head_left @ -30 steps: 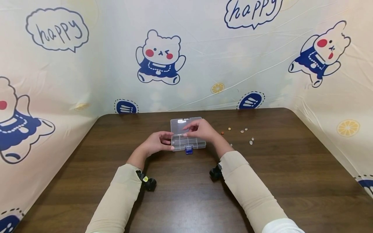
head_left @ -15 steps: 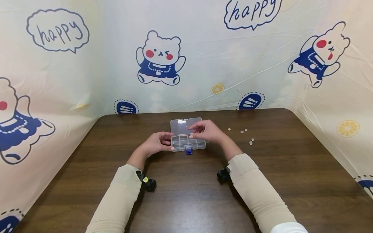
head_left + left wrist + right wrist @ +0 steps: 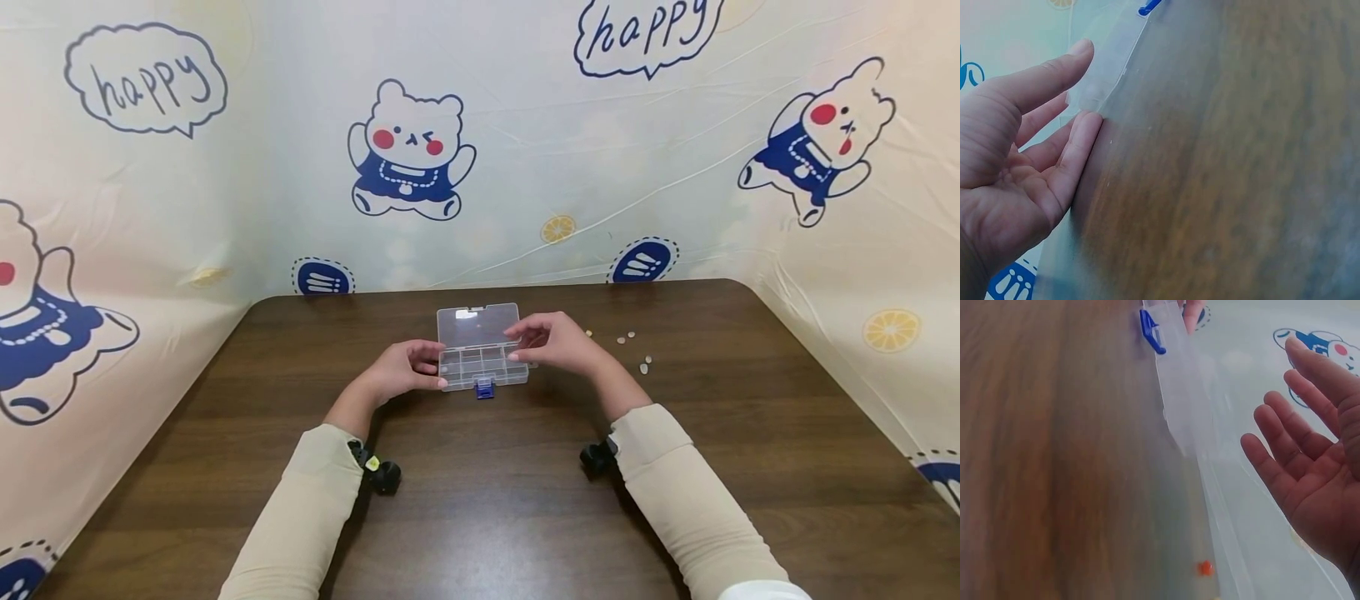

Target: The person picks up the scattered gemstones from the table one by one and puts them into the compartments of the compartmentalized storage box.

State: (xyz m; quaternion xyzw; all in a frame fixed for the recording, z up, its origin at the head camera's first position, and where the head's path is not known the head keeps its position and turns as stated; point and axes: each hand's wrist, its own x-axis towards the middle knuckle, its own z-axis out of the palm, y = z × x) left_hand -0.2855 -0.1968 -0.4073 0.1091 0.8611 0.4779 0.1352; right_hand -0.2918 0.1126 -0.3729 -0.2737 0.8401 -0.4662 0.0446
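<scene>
A clear plastic compartment box (image 3: 483,367) lies on the brown table with its transparent lid (image 3: 472,323) raised at the back and a blue latch (image 3: 485,389) at its front. My left hand (image 3: 408,367) holds the box by its left end, thumb at the front corner and fingers farther back. At the other end hovers my right hand (image 3: 558,340), fingertips over the right-hand compartments. Its fingers (image 3: 1275,428) are relaxed and spread in the right wrist view, with nothing between them. A small orange bead (image 3: 1205,568) lies on the table beyond the box's right end.
Several small pale pieces (image 3: 643,368) lie scattered on the table to the right of the right hand. One yellowish piece (image 3: 588,333) sits nearer that hand. A printed cloth (image 3: 525,150) hangs behind the table (image 3: 465,500) and along its sides.
My right hand has moved rightward from over the middle of the box to its right end, its fingers parting a little. The left hand and the box have stayed in place.
</scene>
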